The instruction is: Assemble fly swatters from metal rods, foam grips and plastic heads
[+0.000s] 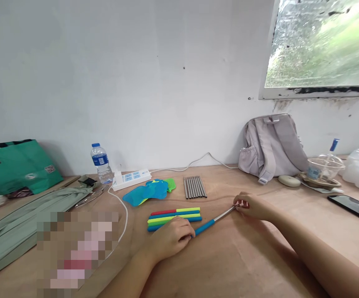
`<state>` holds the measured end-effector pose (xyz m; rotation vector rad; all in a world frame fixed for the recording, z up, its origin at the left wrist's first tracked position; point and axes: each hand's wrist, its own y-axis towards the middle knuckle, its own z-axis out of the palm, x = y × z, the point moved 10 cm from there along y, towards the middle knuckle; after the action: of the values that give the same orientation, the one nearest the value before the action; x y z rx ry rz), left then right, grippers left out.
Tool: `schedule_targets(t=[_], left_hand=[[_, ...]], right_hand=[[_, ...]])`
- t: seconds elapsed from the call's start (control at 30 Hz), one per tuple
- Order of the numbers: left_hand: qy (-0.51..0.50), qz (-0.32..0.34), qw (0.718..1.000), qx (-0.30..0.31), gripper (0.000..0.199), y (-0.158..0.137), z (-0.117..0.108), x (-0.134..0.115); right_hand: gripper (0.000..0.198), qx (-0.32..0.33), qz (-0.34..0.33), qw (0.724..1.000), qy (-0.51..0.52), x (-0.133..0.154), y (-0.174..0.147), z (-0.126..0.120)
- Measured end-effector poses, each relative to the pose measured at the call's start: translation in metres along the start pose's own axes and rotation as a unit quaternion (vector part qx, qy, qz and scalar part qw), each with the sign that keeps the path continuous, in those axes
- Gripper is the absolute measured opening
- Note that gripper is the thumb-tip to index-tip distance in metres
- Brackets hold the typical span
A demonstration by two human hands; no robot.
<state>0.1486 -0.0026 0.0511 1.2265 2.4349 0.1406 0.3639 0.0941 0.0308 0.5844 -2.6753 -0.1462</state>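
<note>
My left hand point(173, 234) is closed on the near end of a blue tube point(204, 228), low over the table. A thin metal tube point(225, 212) runs out of the blue tube's far end, in line with it. At the metal tube's other end, the fingers of my right hand point(250, 205) pinch it. Just behind my left hand lie several red, yellow, green and blue tubes point(188, 210), side by side and partly covered by the hand. Further back, several bare metal tubes point(194, 187) form a neat row.
Flat blue pieces point(150, 191) and a green mesh piece point(170, 185) lie near a power strip point(132, 179). A water bottle point(101, 163), green bag point(20, 165) and grey-green cloth point(36, 211) are left. A backpack point(271, 145), plastic cup point(324, 167) and phone point(355, 210) are right.
</note>
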Motion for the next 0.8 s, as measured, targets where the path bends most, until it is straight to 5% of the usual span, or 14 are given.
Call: schedule_targets(t=[0.8], left_hand=[[-0.03,-0.011,0.999,0.004,0.017,0.002,0.006,0.003]], right_hand=[[0.032,-0.054,0.022,0.998,-0.004,0.002,0.005,0.001]])
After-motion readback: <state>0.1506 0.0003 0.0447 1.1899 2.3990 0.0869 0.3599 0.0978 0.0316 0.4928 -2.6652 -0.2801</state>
